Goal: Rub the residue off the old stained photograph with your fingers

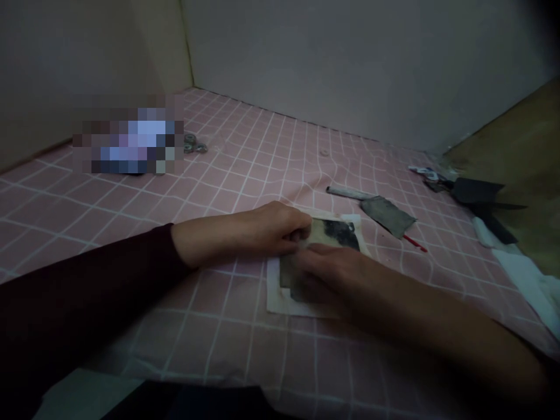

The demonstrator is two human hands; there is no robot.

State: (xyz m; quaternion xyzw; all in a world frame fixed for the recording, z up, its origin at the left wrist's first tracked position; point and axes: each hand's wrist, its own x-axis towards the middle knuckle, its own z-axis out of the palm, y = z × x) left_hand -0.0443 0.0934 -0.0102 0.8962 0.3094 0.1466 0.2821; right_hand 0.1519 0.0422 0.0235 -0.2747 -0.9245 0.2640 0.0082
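Observation:
A flat white-edged sheet (275,297) with a worn grey-beige and black surface lies on the pink checked cloth. My left hand (280,227) is closed over its left side, thumb and fingers curled together. My right hand (335,268), smeared a little by motion, is closed close beside it above the sheet's lower part. Both sets of fingertips meet near the sheet's middle; anything between them is too small or hidden to make out. Just beyond the sheet, a grey sandpaper-like piece (387,217) rests against a thin rolled grey tube (347,193).
A red stick (415,243) pokes from under the grey piece. Black scraps (476,192) and white tissue-like material (529,280) lie along the right edge. At the far left are a blurred-out lit object (135,143) and small round metal pieces (190,143). Walls close off the back.

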